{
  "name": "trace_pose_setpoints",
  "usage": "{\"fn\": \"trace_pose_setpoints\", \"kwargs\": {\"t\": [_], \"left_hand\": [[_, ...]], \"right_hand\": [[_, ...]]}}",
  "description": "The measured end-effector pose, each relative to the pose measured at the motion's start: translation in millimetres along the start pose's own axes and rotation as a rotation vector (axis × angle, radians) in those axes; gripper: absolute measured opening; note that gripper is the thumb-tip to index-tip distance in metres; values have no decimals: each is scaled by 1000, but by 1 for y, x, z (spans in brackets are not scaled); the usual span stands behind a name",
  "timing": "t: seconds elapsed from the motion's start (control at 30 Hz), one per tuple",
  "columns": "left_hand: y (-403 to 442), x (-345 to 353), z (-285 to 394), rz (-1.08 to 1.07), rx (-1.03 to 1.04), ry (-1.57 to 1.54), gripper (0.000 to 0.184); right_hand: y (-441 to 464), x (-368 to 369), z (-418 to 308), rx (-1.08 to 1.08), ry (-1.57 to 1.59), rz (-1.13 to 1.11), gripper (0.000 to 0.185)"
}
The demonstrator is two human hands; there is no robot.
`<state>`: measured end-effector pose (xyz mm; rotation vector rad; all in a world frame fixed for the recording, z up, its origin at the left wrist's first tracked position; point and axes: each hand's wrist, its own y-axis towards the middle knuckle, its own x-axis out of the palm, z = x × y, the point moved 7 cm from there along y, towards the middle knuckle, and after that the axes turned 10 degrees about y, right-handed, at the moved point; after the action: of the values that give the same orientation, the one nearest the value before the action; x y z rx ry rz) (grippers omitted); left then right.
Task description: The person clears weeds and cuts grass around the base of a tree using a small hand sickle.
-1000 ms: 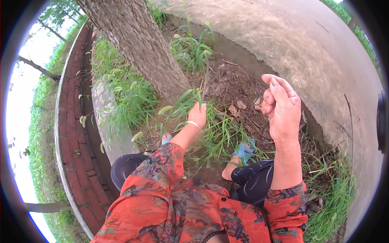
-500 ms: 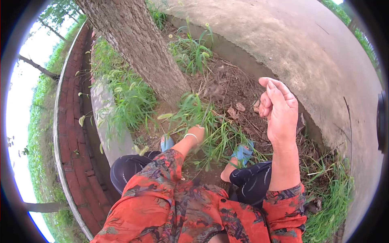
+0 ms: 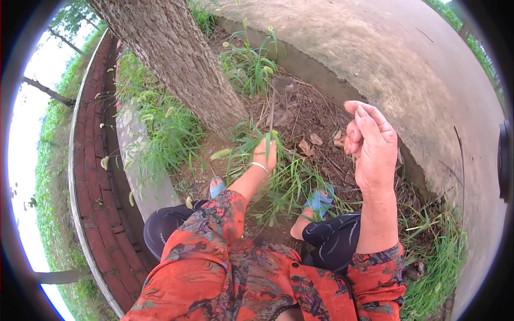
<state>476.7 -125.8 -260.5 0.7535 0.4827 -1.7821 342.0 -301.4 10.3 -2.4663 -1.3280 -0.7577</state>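
Observation:
My left hand [image 3: 264, 154] is closed and reaches down in front of the tree trunk [image 3: 179, 67], a white bangle at its wrist. From its fist a thin grey-brown shaft [image 3: 271, 109] points away over the soil; its far end is blurred, so I cannot tell what kind of tool it is. Green grass blades [image 3: 251, 147] surround this hand, and more grass [image 3: 289, 184] lies between my feet. My right hand [image 3: 373, 147] is raised above the soil, fingers curled and thumb against the forefinger, with nothing visible in it.
A concrete slab [image 3: 342, 48] with a rough edge borders the soil on the right. Dry leaves [image 3: 307, 148] lie on the ground. To the left are tall grass [image 3: 171, 128], a concrete strip [image 3: 140, 155] and red brickwork [image 3: 96, 187]. My blue slippers [image 3: 319, 202] stand on the soil.
My left hand has moved away from my body, toward the tree's base, and the thin shaft has moved with it. My right hand has hardly moved.

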Motion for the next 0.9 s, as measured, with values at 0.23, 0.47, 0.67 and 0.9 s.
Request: {"fn": "trace_pose_setpoints", "kwargs": {"t": [0.23,0.47,0.67,0.9], "left_hand": [[-55,37,-59,-573,47,699,26],[-49,38,-57,-818,206,796,34],[-85,8,-48,-606,-17,592,36],[-3,-46,6,-67,-105,-102,25]], "right_hand": [[-5,3,1,15,-1,-3,19],[-5,4,-5,10,-8,-18,20],[-4,4,-2,-2,-8,-23,20],[-9,12,5,12,-31,-51,20]]}}
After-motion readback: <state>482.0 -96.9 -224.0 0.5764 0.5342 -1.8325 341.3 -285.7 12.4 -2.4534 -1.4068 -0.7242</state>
